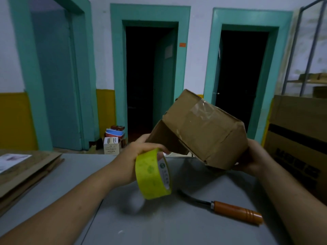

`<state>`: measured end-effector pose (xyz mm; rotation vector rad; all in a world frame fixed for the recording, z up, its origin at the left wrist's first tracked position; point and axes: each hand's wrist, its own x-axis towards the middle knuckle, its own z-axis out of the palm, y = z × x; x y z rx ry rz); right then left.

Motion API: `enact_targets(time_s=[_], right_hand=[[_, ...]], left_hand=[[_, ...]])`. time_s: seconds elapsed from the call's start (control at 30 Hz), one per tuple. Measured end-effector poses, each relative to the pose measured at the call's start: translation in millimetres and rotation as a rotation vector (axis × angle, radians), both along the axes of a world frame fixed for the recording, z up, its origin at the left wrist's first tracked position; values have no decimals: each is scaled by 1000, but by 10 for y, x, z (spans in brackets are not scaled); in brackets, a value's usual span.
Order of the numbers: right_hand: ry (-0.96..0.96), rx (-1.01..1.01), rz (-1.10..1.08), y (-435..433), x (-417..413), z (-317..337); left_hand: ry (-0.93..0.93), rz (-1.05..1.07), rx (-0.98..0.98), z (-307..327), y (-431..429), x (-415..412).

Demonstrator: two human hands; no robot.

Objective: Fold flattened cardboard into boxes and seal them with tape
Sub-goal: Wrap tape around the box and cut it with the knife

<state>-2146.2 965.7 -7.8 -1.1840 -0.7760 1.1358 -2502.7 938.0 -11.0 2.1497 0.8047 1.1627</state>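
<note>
A small brown cardboard box (203,128) is held tilted in the air above the grey table (159,223). Clear tape runs across its upper face, and one flap hangs open at its lower left. My right hand (254,156) grips the box from underneath at its right end. My left hand (138,156) holds a yellow-green roll of tape (152,175) with fingers through its core, and its fingertips touch the open flap. The roll hangs just below and left of the box.
A knife with an orange wooden handle (235,209) lies on the table at the right. Flattened cardboard sheets (26,172) are stacked at the left edge. A large printed carton (299,138) stands at the right. Small items (113,138) sit on the floor beyond the table.
</note>
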Motion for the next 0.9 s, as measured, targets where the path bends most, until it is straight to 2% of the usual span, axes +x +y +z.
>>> enact_targets(time_s=[0.1, 0.2, 0.3, 0.4, 0.47, 0.53, 0.6, 0.67, 0.7, 0.73, 0.9], right_hand=[[30, -40, -2, 4, -20, -12], [36, -54, -13, -2, -46, -13], [3, -56, -26, 10, -73, -26], [-82, -45, -3, 72, -144, -66], [-110, -36, -29, 106, -185, -77], [-133, -25, -53, 139, -162, -77], [-149, -20, -69, 133, -96, -57], [-154, -32, -81, 106, -16, -38], [-148, -42, -85, 97, 20, -29], [-146, -52, -89, 82, 41, -18], [-211, -28, -141, 18, 48, 28]], left_hand=[[69, -6, 99, -43, 6, -9], [-3, -45, -16, -72, 34, 56], [97, -20, 154, -72, -23, 53], [80, -73, 166, -93, -41, 196], [86, -79, 38, -237, -45, 251], [-25, 9, -82, -349, 179, 232], [187, -15, 177, -265, 124, 149], [426, -30, 284, -176, 137, -22], [487, -33, 283, -154, 131, -96], [536, -37, 282, -136, 151, -157], [527, 27, 288, -107, 228, -272]])
